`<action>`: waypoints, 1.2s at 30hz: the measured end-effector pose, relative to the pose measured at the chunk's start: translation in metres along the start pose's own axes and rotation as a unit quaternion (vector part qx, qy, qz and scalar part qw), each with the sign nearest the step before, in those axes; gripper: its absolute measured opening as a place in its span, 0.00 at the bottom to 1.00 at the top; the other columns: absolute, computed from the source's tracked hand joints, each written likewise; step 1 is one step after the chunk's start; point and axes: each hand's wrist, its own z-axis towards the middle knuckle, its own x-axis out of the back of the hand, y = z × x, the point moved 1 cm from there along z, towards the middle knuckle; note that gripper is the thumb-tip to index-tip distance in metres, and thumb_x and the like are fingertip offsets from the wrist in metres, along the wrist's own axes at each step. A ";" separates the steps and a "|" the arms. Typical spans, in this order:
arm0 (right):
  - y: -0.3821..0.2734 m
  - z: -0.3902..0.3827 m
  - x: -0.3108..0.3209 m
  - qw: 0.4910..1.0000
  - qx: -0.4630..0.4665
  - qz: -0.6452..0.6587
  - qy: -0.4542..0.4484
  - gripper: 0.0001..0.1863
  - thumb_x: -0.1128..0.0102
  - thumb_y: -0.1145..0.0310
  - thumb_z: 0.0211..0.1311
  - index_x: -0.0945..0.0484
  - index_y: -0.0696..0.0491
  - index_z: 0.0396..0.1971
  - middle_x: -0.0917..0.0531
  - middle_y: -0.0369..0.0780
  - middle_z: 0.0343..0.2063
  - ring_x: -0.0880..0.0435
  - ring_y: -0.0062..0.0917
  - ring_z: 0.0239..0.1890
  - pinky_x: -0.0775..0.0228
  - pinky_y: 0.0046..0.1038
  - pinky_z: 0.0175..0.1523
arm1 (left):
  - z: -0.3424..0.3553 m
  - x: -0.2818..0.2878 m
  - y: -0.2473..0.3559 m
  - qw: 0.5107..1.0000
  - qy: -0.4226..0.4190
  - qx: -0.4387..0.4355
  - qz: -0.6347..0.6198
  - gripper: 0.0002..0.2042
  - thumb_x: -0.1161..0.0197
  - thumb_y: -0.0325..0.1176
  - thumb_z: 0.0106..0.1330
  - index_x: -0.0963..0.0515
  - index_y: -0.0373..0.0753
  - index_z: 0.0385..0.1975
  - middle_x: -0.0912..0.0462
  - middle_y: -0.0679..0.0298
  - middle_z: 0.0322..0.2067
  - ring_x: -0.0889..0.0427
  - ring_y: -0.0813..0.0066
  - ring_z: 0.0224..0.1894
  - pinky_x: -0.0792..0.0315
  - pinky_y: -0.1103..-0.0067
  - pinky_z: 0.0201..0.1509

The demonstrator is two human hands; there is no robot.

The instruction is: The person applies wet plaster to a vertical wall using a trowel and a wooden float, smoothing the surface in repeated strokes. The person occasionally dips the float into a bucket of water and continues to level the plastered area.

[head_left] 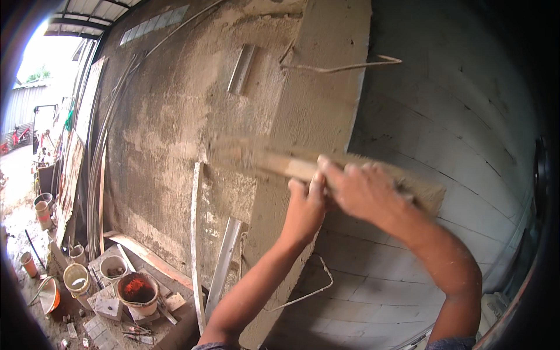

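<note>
Wooden board (300,170), smeared: likely stiff, fairly light, perhaps slippery; best gripped mid-length. My left hand (308,204) and right hand (368,189) both clamped around its middle.

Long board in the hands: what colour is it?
The board is sandy brown, best seen in the head view.

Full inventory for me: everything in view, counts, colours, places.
Long board: one, brown-grey, blurred, in both hands
Plastered strip: one, beige, behind the board
Rough wall: one, brown, left of strip
Block wall: one, pale, right
Bent rods: two, light-coloured, above and below board
Metal channels: two, silver, at rough wall
Slat: one, pale, upright beside lower channel
Long rods or hoses: several, dark, left
Buckets: at least four, mostly pale, lower left
Motorbike: at least one, red, far left
Left hand, right hand: one each, bare, on the board
</note>
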 end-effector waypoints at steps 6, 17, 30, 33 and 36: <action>0.056 0.055 0.056 0.988 -0.057 -0.036 0.138 0.19 0.41 0.54 0.66 0.27 0.50 0.50 0.13 0.52 0.36 0.14 0.53 0.42 0.21 0.51 0.48 | 0.119 -0.072 0.058 0.994 0.040 -0.087 0.046 0.23 0.46 0.41 0.77 0.32 0.21 0.54 0.20 0.51 0.42 0.18 0.71 0.38 0.19 0.73 0.39; 0.046 0.012 0.063 0.992 -0.034 0.022 0.120 0.31 0.40 0.54 0.67 0.32 0.51 0.66 0.15 0.56 0.44 0.14 0.55 0.42 0.22 0.53 0.50 | 0.054 -0.044 0.167 0.687 0.084 -0.497 0.523 0.27 0.36 0.34 0.68 0.33 0.41 0.67 0.22 0.55 0.58 0.18 0.58 0.53 0.25 0.67 0.59; 0.092 -0.069 0.034 0.991 -0.025 -0.033 0.129 0.38 0.36 0.58 0.66 0.41 0.35 0.75 0.17 0.49 0.31 0.14 0.44 0.26 0.19 0.45 0.34 | 0.157 -0.076 0.285 0.424 0.040 -0.431 0.795 0.20 0.31 0.47 0.64 0.21 0.46 0.51 0.18 0.65 0.47 0.15 0.70 0.44 0.18 0.70 0.53; 0.096 -0.084 0.037 0.985 -0.136 -0.039 0.099 0.36 0.43 0.58 0.71 0.44 0.38 0.76 0.16 0.52 0.34 0.12 0.46 0.29 0.18 0.46 0.35 | 0.154 -0.080 0.301 0.456 0.027 -0.356 0.815 0.27 0.30 0.53 0.59 0.23 0.43 0.53 0.17 0.64 0.48 0.15 0.68 0.46 0.16 0.71 0.48; 0.098 -0.079 0.036 0.973 -0.174 0.027 0.150 0.35 0.45 0.60 0.73 0.44 0.40 0.76 0.16 0.53 0.34 0.13 0.47 0.29 0.18 0.45 0.35 | 0.144 -0.075 0.306 0.494 -0.039 -0.363 0.789 0.23 0.28 0.47 0.60 0.22 0.39 0.50 0.16 0.60 0.47 0.15 0.66 0.47 0.17 0.70 0.47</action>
